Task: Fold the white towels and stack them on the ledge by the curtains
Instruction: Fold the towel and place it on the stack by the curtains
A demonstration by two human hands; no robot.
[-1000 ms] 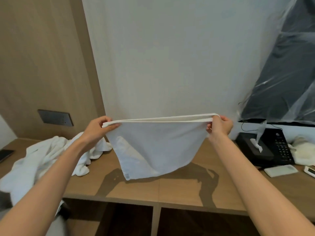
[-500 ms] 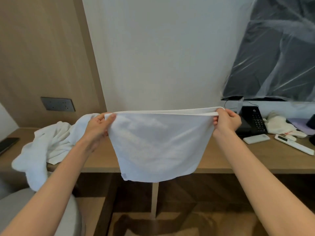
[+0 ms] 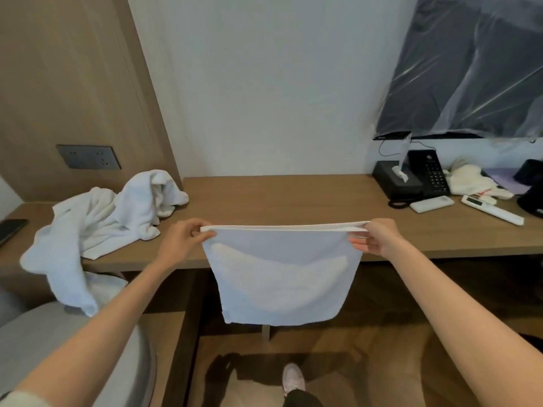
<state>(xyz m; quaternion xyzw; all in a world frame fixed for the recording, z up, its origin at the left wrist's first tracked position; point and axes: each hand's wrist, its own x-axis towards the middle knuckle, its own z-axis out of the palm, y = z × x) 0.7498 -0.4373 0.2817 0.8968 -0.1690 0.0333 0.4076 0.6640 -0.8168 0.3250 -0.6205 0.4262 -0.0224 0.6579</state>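
Note:
A white towel, doubled over, hangs in front of me with its top edge stretched level. My left hand pinches the top left corner and my right hand pinches the top right corner. The towel's lower edge dangles below the front edge of the wooden desk. A crumpled heap of white towels lies on the desk's left part, with one end drooping over the edge. No curtains or ledge are in view.
At the desk's right end sit a black tissue box, a black phone, two white remotes, a white cloth and dark items. A dark phone lies far left. A grey seat is lower left. A plastic-wrapped screen hangs above.
I have stepped back from the desk and lowered my gaze; the towel, still held taut by both hands, now hangs lower, in front of the desk's edge. My shoe and the floor show.

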